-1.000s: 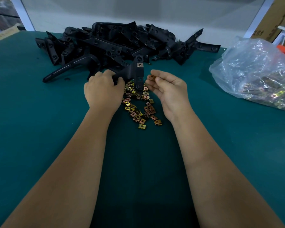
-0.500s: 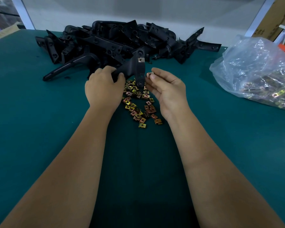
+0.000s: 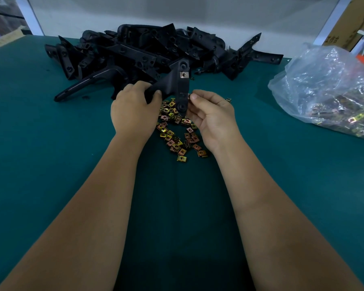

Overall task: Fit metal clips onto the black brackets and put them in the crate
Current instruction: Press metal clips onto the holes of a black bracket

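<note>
Green table (image 3: 51, 164): left hand (image 3: 132, 110) gripping one bracket (image 3: 178, 85), right hand (image 3: 212, 114) pinching one clip (image 3: 190, 96).

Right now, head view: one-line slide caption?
Left hand holds a bracket with one clip fitted; right hand brings another.

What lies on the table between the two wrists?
In the head view, the loose pile of metal clips lies on the green table between them.

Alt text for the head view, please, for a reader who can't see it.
The left hand grips a black bracket already carrying one metal clip, while the right hand pinches another clip against its edge. Loose clips lie below on the green table, bracket pile behind.
</note>
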Action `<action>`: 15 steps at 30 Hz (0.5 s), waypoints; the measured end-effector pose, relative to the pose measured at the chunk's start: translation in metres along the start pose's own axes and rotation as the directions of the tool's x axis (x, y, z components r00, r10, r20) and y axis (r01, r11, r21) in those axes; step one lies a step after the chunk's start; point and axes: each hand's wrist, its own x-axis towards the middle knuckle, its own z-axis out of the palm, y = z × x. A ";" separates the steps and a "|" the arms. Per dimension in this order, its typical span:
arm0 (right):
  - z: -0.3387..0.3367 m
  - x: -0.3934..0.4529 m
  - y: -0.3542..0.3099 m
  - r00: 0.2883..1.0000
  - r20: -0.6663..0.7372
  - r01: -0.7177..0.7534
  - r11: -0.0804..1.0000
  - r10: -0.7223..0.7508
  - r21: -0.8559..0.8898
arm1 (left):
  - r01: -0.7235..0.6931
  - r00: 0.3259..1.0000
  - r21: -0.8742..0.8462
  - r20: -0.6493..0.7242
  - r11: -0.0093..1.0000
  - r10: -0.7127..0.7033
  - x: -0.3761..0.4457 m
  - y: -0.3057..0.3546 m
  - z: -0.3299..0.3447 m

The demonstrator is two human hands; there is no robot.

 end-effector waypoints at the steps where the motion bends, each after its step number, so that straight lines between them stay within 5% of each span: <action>1: 0.000 0.000 0.000 1.000 0.010 0.005 1.000 -0.005 -0.031 | -0.005 1.000 0.008 0.004 1.000 0.005 0.000 0.000 0.000; 15: 0.001 -0.002 -0.002 0.999 -0.041 -0.017 0.998 0.019 0.053 | -0.013 1.000 0.001 0.002 1.000 0.013 0.001 -0.002 0.000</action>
